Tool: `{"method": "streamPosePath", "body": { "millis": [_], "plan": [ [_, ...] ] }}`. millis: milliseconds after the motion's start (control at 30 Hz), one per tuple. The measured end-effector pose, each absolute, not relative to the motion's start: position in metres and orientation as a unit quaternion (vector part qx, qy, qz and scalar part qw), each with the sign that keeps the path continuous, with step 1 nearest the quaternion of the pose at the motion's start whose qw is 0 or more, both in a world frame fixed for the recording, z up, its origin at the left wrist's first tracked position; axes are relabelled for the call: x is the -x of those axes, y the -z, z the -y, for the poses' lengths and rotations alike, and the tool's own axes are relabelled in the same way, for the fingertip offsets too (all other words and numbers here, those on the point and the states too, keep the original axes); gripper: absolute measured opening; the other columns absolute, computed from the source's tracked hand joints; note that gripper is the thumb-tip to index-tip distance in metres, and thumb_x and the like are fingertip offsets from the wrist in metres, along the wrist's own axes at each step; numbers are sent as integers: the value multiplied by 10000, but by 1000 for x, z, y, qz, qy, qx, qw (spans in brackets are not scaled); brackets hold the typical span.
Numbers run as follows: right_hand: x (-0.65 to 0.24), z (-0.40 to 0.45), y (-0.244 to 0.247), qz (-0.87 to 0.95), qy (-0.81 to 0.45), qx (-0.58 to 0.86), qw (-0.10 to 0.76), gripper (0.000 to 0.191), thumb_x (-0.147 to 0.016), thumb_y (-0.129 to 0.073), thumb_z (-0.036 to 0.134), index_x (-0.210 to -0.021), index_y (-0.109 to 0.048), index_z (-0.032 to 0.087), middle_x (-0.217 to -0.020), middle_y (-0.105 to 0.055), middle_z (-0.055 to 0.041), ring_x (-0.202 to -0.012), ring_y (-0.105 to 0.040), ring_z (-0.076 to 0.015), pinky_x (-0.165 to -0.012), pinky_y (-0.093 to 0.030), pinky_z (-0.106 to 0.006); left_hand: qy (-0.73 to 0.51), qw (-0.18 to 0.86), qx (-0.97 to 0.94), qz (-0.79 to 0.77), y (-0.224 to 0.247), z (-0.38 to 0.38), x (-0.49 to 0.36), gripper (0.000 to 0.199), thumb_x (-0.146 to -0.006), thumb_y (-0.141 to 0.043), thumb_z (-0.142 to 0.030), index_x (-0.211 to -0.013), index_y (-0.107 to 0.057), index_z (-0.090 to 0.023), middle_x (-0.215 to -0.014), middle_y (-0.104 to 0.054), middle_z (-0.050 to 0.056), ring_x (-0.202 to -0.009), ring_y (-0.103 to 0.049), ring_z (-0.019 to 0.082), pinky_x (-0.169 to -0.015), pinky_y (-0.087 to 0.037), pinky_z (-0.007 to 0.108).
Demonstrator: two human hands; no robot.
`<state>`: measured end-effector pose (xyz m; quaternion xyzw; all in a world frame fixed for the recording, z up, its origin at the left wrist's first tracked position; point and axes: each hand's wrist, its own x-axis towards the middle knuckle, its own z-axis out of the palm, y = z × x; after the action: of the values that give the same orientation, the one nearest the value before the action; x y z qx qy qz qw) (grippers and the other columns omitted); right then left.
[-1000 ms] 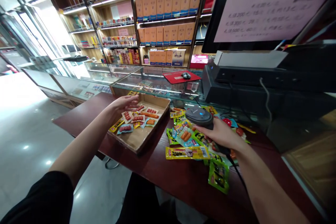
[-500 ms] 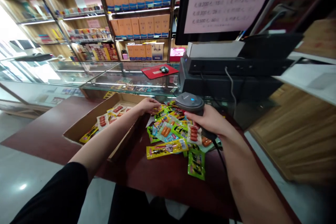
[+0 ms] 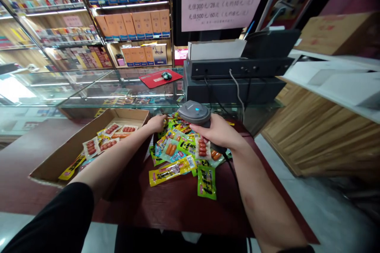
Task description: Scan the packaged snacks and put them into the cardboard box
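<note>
My right hand [image 3: 221, 131] is wrapped around a dark grey barcode scanner [image 3: 194, 112], whose head with a lit blue light hangs over a pile of snack packets [image 3: 181, 144]. A black cable runs down from its handle. At the far left edge of the pile is my left hand [image 3: 157, 123], its fingers bent in among the packets; what they pinch is hidden. Nearest me lie a long yellow sausage packet [image 3: 172, 170] and a green packet [image 3: 207, 182]. Left of the pile, an open cardboard box [image 3: 53, 162] contains several sausage packets [image 3: 91, 147], partly behind my left forearm.
The dark red table [image 3: 142, 205] carries the box and pile. Behind it stand a glass counter [image 3: 86, 91] with a red mouse pad [image 3: 151, 80], and a black cash drawer [image 3: 234, 89] with loose cables. A wooden cabinet [image 3: 320, 134] is at the right.
The view has turned right, so everything sits further left in the picture. My left hand still reaches into the pile's far left edge, and my right hand keeps the scanner above the packets.
</note>
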<state>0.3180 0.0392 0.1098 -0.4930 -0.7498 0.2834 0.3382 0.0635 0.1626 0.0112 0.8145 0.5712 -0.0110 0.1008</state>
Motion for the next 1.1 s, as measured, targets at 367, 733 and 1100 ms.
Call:
{"method": "streamPosePath", "body": {
  "millis": [367, 733, 1100],
  "plan": [
    [-313, -34, -113, 759, -280, 491, 323, 331, -779, -673, 386, -1024, -715, 168, -967, -742, -86, -938, -672, -276, -819, -525, -378, 94, 75, -788, -604, -29, -155, -61, 589, -615, -711, -354, -1177, -598, -218, -1084, -666, 146, -1004, -631, 317, -833, -482, 343],
    [-300, -33, -106, 788, -279, 452, 312, 378, -799, -659, 396, -1113, -693, 189, -1068, -729, -70, -1009, -667, -278, -868, -529, -404, -238, 305, -651, -653, -80, -115, -35, 253, -627, -740, -217, -830, -594, -176, -769, -672, 33, -757, -672, 214, -668, -539, 293],
    [-288, -41, -89, 784, -289, 480, 268, 369, -779, -668, 419, -1075, -697, 200, -950, -741, -75, -918, -689, -283, -741, -550, -377, -461, 620, -400, -493, -71, -101, -8, 383, -607, -799, -55, -725, -448, -153, -751, -661, 19, -726, -681, 166, -676, -609, 391]
  ]
}}
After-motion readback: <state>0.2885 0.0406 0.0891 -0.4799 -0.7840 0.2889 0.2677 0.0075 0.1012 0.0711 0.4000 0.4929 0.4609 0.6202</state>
